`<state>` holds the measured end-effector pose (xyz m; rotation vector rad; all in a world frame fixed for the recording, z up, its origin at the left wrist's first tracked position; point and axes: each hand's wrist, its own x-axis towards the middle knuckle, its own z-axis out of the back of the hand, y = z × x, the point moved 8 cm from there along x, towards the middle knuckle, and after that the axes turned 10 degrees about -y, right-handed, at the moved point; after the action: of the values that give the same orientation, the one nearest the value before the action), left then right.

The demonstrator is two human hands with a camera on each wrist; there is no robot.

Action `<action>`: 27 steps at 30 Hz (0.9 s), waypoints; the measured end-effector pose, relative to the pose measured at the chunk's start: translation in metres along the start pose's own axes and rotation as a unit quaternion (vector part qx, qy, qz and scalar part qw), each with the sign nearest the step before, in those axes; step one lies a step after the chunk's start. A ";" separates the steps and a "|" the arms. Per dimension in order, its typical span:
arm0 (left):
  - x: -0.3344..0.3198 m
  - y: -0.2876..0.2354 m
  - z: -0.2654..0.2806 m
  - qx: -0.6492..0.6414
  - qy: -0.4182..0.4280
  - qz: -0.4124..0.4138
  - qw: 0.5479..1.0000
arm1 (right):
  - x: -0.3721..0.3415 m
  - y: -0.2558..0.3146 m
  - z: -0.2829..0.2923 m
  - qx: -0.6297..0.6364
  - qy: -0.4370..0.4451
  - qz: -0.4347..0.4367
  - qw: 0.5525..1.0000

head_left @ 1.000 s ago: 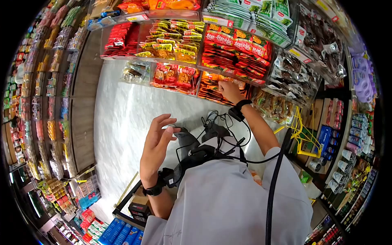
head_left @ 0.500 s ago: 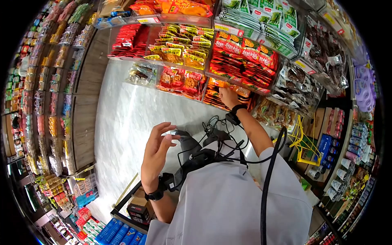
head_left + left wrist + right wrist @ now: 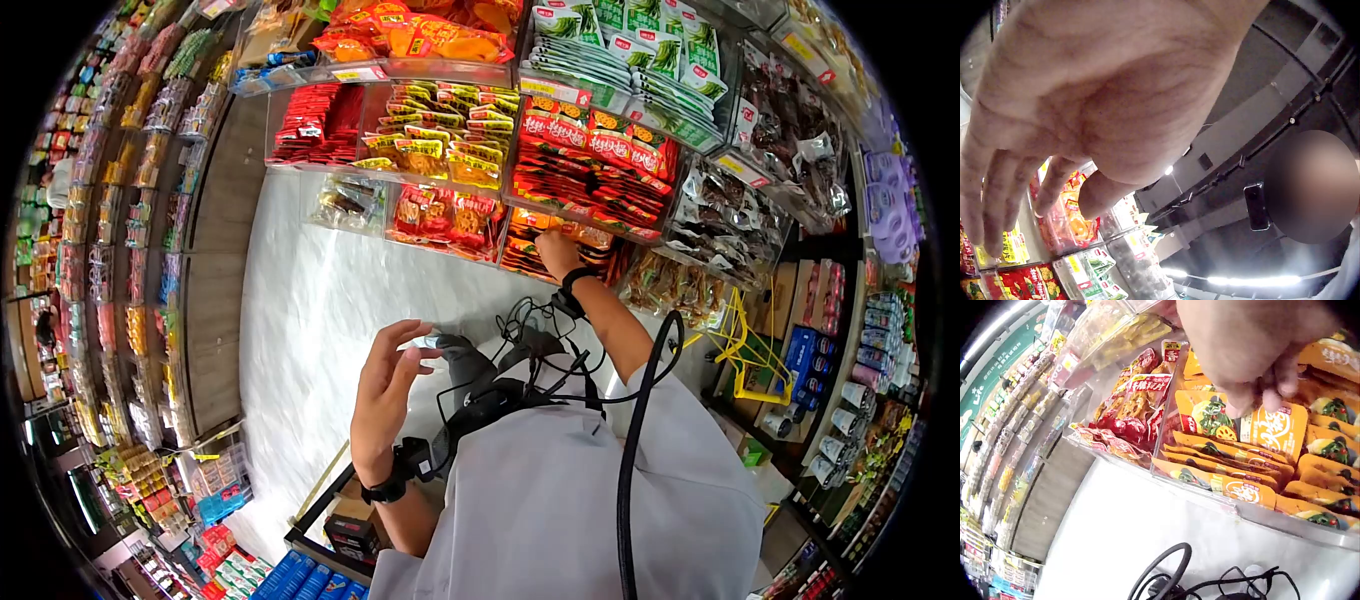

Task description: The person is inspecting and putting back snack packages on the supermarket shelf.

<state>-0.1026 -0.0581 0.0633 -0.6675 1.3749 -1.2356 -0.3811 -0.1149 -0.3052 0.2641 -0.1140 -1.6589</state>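
Observation:
My right hand (image 3: 557, 252) reaches into a clear bin of orange snack packets. Its curled fingertips (image 3: 1270, 400) lie over the upper edge of one orange packet (image 3: 1279, 434) at the front, and the thumb is hidden behind the hand. More orange packets (image 3: 1229, 481) stand in tight rows around it. In front of my body, my left hand (image 3: 385, 385) hangs in the air with its fingers loosely bent and nothing in them. The left wrist view shows its palm (image 3: 1104, 94) from close by.
Red snack packets (image 3: 1132, 403) fill the bin to the left. Above are bins of red hotpot packets (image 3: 590, 150) and green-and-white packets (image 3: 650, 50). Loose black cables (image 3: 540, 320) hang by my waist. A yellow wire rack (image 3: 750, 350) stands at right, a packed shelf (image 3: 130, 220) at left.
The head view has shifted, so the bins sit slightly farther right and lower. My right hand stays at the orange packets; the left hand keeps its pose.

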 end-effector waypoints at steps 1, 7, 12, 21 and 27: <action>0.000 0.002 0.000 -0.002 0.003 0.006 1.000 | 0.000 0.000 -0.004 0.001 -0.001 -0.001 1.000; 0.001 0.006 0.009 -0.002 -0.003 0.019 1.000 | 0.001 0.013 -0.005 -0.012 0.057 0.001 0.998; 0.005 0.004 0.012 -0.009 -0.005 0.021 1.000 | 0.009 0.025 -0.004 -0.026 0.002 0.039 0.999; 0.012 -0.002 0.012 0.019 -0.013 0.016 1.000 | 0.010 0.050 -0.004 -0.054 0.019 0.089 0.994; 0.015 -0.005 0.008 0.016 -0.003 0.009 1.000 | -0.002 0.038 -0.010 -0.042 0.008 0.037 0.998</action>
<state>-0.0999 -0.0757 0.0640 -0.6344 1.3507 -1.2386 -0.3414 -0.1164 -0.3057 0.2076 -0.0414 -1.5827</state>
